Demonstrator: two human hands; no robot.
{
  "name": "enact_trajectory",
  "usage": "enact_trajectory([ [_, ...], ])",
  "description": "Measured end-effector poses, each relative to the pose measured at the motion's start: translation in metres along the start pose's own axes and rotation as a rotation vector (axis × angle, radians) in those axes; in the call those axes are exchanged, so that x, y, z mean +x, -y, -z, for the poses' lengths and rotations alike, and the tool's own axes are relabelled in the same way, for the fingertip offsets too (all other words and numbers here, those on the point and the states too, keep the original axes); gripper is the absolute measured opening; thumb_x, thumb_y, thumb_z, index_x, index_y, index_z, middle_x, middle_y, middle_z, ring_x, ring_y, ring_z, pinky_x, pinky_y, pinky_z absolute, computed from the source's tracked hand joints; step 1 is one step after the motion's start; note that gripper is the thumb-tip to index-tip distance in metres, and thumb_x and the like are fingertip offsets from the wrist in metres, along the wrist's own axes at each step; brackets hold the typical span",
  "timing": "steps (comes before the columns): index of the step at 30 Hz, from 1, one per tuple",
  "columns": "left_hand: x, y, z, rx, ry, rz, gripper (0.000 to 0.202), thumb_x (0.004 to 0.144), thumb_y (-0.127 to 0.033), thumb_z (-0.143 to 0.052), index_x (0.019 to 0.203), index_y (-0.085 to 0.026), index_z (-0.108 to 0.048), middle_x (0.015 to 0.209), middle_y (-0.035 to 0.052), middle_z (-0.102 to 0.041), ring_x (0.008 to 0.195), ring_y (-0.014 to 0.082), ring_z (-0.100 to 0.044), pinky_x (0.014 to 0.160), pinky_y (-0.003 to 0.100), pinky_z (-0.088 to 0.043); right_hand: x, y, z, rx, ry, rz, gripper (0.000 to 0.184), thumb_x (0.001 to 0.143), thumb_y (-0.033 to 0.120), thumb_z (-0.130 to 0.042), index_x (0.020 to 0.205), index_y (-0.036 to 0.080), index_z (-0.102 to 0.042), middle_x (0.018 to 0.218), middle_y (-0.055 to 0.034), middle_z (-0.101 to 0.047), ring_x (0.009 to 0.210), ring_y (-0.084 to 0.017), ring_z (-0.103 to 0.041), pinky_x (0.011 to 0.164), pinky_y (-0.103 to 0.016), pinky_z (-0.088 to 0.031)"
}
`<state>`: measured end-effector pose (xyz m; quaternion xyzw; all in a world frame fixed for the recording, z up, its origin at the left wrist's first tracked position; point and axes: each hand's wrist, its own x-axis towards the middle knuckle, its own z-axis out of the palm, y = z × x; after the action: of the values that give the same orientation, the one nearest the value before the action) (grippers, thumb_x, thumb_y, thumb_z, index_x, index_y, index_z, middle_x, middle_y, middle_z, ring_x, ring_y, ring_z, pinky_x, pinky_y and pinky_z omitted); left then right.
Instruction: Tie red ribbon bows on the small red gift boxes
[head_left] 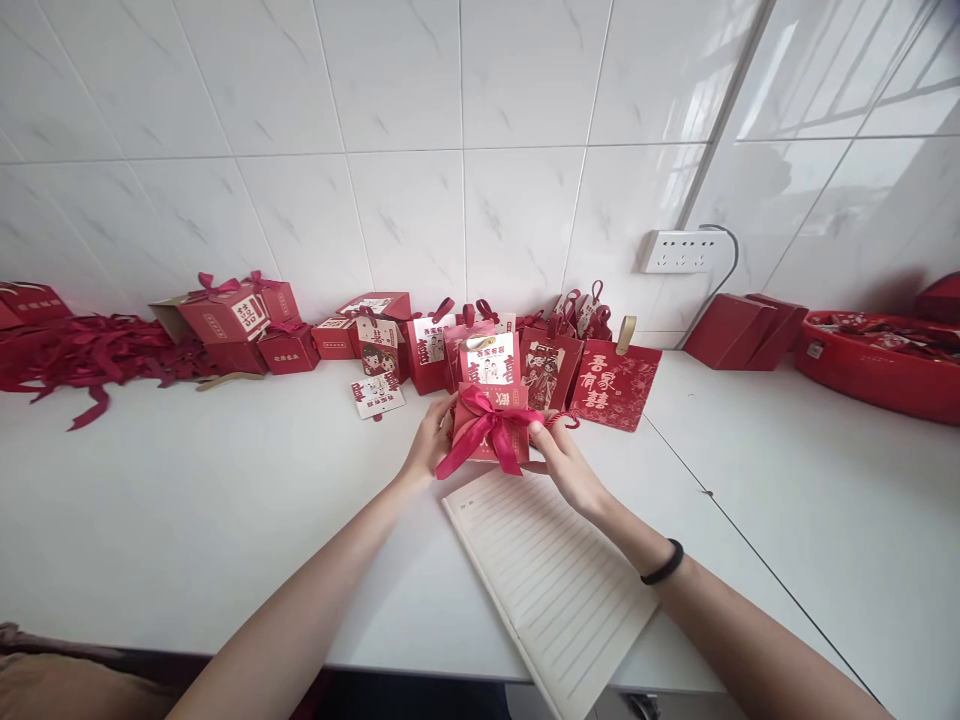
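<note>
We face a white tiled wall and, below it, a white counter that fills most of the view. Taking the middle of the counter as the clock's centre, a tangled pile of red ribbons lies at nine o'clock against the wall, and a red tray sits far out at three o'clock. An open lined notebook lies at six o'clock, running off the near edge. A row of red boxes and bags lines the wall from ten to twelve o'clock, and the red bag with a gold handle leans at one o'clock. At the centre we see the gift box, small and red with a pink-red ribbon bow, held just over the far end of the notebook. The left hand grips its nine o'clock side and the right hand its three o'clock side, so both are clamped on it with the box between them. A white socket strip hangs on the wall at two o'clock, and a black band circles the right wrist.
</note>
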<state>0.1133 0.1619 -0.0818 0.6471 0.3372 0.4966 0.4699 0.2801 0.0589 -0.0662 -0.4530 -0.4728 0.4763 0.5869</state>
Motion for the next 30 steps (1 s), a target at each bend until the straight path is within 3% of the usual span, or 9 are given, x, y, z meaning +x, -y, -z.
enact_trajectory([
  [3,-0.001,0.002,0.0,0.113,-0.108,-0.019,0.026,0.079,-0.033,-0.059,0.1,-0.02,-0.067,0.107,0.0081,-0.063,0.108,0.028,-0.057,0.094,0.038,-0.044,0.002,-0.002,0.0,-0.003,-0.047,0.003,0.053,0.074,0.068,-0.058,0.1,0.024,-0.043,0.118,-0.0067,-0.055,0.108,-0.023,-0.056,0.079,-0.036,-0.057],
  [7,-0.004,-0.004,-0.002,0.104,-0.084,-0.048,0.03,0.085,-0.037,-0.048,0.107,-0.02,-0.06,0.116,0.0063,-0.062,0.113,0.0239,-0.055,0.099,0.037,-0.041,0.006,-0.006,0.002,-0.053,-0.093,0.017,0.054,0.07,0.07,-0.06,0.087,0.022,-0.044,0.096,-0.0029,-0.061,0.091,-0.019,-0.061,0.073,-0.033,-0.057],
  [10,-0.008,-0.006,-0.004,0.025,-0.06,-0.037,0.041,0.088,-0.052,-0.038,0.106,-0.02,-0.056,0.113,0.0076,-0.063,0.109,0.0233,-0.057,0.096,0.037,-0.043,0.008,-0.006,0.004,-0.101,-0.105,0.038,0.053,0.069,0.069,-0.061,0.083,0.021,-0.046,0.087,-0.0011,-0.061,0.083,-0.017,-0.061,0.074,-0.032,-0.056],
  [14,-0.014,-0.007,-0.007,-0.093,0.014,-0.02,0.059,0.078,-0.07,-0.043,0.112,-0.022,-0.047,0.118,0.0096,-0.057,0.107,0.0247,-0.057,0.089,0.039,-0.047,0.01,-0.005,0.006,-0.155,-0.108,0.063,0.053,0.07,0.069,-0.06,0.082,0.019,-0.048,0.084,-0.0018,-0.06,0.079,-0.016,-0.06,0.073,-0.033,-0.055],
  [19,-0.02,-0.013,-0.01,-0.049,0.029,-0.13,0.074,0.065,-0.078,-0.051,0.112,-0.021,-0.046,0.117,0.0116,-0.055,0.114,0.0267,-0.051,0.095,0.04,-0.042,0.012,-0.005,0.007,-0.18,-0.109,0.068,0.054,0.07,0.07,-0.058,0.082,0.019,-0.048,0.083,-0.0023,-0.06,0.077,-0.017,-0.06,0.073,-0.035,-0.054],
  [22,-0.023,-0.016,-0.014,-0.038,-0.043,-0.14,0.068,0.067,-0.071,-0.056,0.111,-0.022,-0.042,0.119,0.0111,-0.052,0.113,0.0249,-0.051,0.093,0.039,-0.043,0.012,-0.007,0.008,-0.203,-0.115,0.078,0.054,0.07,0.07,-0.057,0.083,0.019,-0.048,0.084,-0.0029,-0.06,0.077,-0.017,-0.06,0.075,-0.036,-0.053],
  [25,-0.026,-0.018,-0.02,-0.013,-0.137,-0.124,0.049,0.074,-0.056,-0.06,0.103,-0.022,-0.04,0.112,0.0078,-0.053,0.107,0.02,-0.053,0.091,0.036,-0.043,0.013,-0.009,0.009,-0.222,-0.118,0.088,0.053,0.071,0.07,-0.056,0.082,0.019,-0.049,0.084,-0.003,-0.059,0.077,-0.017,-0.06,0.077,-0.037,-0.052],
  [30,-0.027,-0.021,-0.023,0.036,-0.18,-0.07,0.026,0.079,-0.04,-0.057,0.09,-0.021,-0.043,0.094,0.0028,-0.053,0.09,0.0157,-0.055,0.081,0.031,-0.044,0.014,-0.01,0.011,-0.238,-0.117,0.081,0.052,0.072,0.071,-0.054,0.083,0.02,-0.049,0.087,-0.0043,-0.061,0.08,-0.019,-0.06,0.077,-0.037,-0.051],
])
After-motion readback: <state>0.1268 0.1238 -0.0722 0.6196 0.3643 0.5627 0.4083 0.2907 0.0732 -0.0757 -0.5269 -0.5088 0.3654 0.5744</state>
